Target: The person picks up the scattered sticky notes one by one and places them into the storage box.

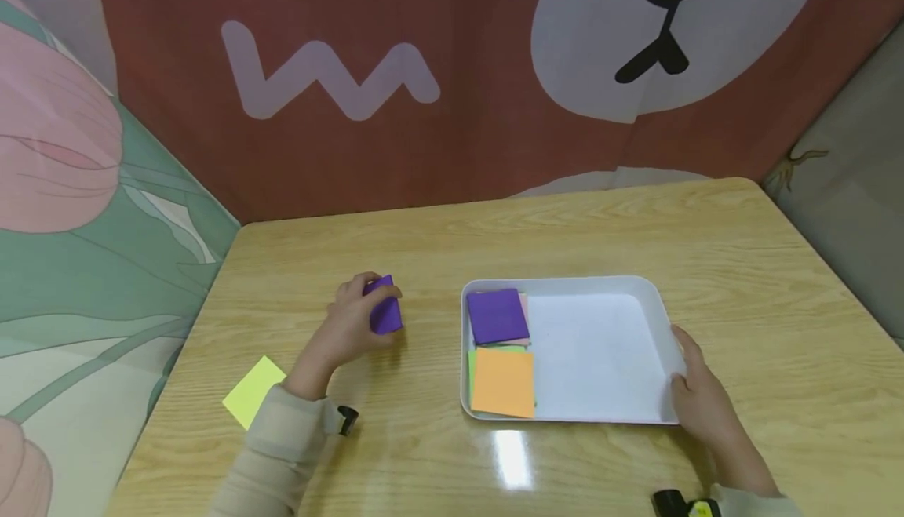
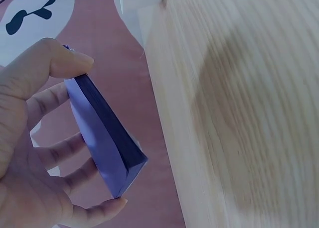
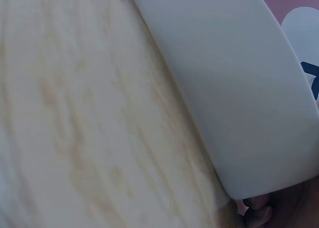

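From the head view we see our left hand [image 1: 349, 321] gripping a purple pad [image 1: 384, 309], thumb on top and fingers curled behind it, held just above the wooden surface [image 1: 424, 242] to the left of a white tray [image 1: 600, 285]. Our right hand [image 1: 699, 395] holds the tray's right rim, fingers against the wall. In the tray's left part lie a purple stack [image 1: 497, 315] at the back and an orange stack [image 1: 503, 382] in front, just beside each other. A yellow note [image 1: 253, 390] lies on the surface near our left sleeve.

From the left wrist we see the purple pad [image 2: 107, 138] edge-on, pinched between the thumb above and the fingers [image 2: 60, 151] below and behind; it hangs clear of the surface [image 2: 239, 108], and a corner of the tray [image 2: 139, 6] shows at the top.

From the right wrist we see the tray's outer wall [image 3: 234, 83] standing on the surface [image 3: 84, 128]. Only fingertips [image 3: 256, 210] show at the bottom edge, touching the wall; how far they curl we cannot tell here.
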The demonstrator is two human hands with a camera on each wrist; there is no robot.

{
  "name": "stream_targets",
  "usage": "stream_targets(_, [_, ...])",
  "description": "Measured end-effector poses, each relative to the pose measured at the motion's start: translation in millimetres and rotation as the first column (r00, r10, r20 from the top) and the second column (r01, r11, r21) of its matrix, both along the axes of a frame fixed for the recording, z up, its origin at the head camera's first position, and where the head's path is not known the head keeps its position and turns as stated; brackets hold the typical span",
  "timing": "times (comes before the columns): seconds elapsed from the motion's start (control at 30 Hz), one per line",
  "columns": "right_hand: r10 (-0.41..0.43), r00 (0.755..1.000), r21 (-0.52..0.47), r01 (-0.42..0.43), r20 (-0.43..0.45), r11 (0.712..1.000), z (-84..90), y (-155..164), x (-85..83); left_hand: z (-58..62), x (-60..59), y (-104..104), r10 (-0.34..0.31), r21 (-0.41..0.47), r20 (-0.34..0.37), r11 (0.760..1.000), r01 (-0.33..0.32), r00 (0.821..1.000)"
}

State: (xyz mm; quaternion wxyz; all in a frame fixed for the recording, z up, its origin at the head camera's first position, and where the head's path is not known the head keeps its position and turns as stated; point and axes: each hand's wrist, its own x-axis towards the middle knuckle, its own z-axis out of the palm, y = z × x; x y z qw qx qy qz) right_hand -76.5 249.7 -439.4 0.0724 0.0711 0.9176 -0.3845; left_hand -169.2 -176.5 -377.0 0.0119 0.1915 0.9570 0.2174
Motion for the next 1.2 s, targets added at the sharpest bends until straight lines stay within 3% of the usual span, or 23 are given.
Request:
stream_targets(0.63, [0.012,1.000,0.013,-0.011,-0.017,1.000,0.8,0.1,0.1,-0.7,-0.6,22.7,-0.045,0.013,-0.039,0.999,0.045,0.998])
stream_targets(1.2, [0.013,1.000,0.011,-0.014,0.014,1.000,2.2,-0.3,0.4,0.9,0.8,40.3,-0.084,0.032,-0.015,0.996,0.084,0.996])
